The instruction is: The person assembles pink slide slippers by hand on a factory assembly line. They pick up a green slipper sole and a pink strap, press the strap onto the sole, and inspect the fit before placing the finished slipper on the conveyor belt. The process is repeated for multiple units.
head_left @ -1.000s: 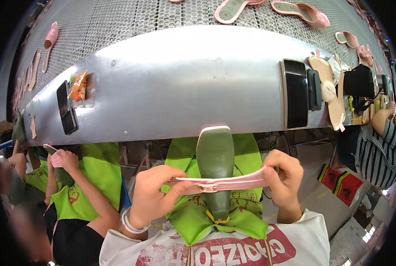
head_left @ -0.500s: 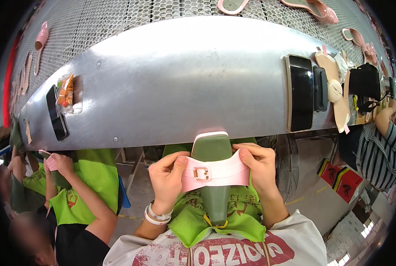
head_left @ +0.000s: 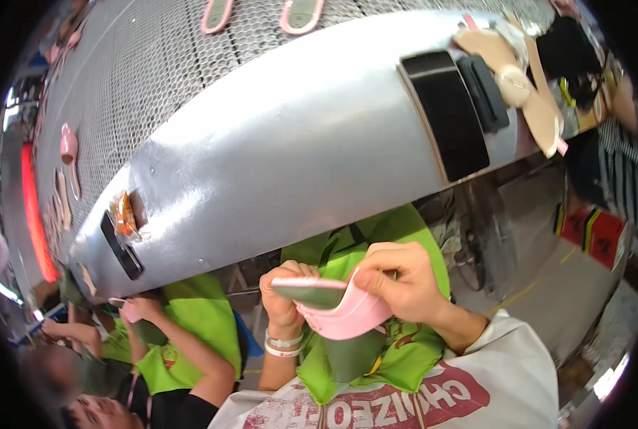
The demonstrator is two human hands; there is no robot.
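Note:
Before my lap a dark green shoe last [head_left: 355, 355] stands tilted, its toe up and edged by a pink sole piece [head_left: 308, 283]. A wide pink shoe strap [head_left: 351, 319] curves around its front. My right hand [head_left: 403, 284] pinches the strap's right end between thumb and fingers. My left hand [head_left: 285, 297] is closed at the other side by the toe, its fingers curled behind; the strap's left end is partly hidden there. Only part of the buckle on the strap shows, near my left hand.
The metal table [head_left: 283, 157] lies ahead, holding a dark tray-like slab [head_left: 447, 114], beige shoe pieces [head_left: 515, 86], a phone [head_left: 121, 245] and a snack packet [head_left: 125, 214]. Beyond it, a mesh conveyor [head_left: 162, 93] carries pink shoes. A co-worker [head_left: 183, 357] sits at left.
The last and strap have turned, the toe now pointing left. My right hand has pulled its strap end up and around; my left hand has moved behind the toe. The view has tilted.

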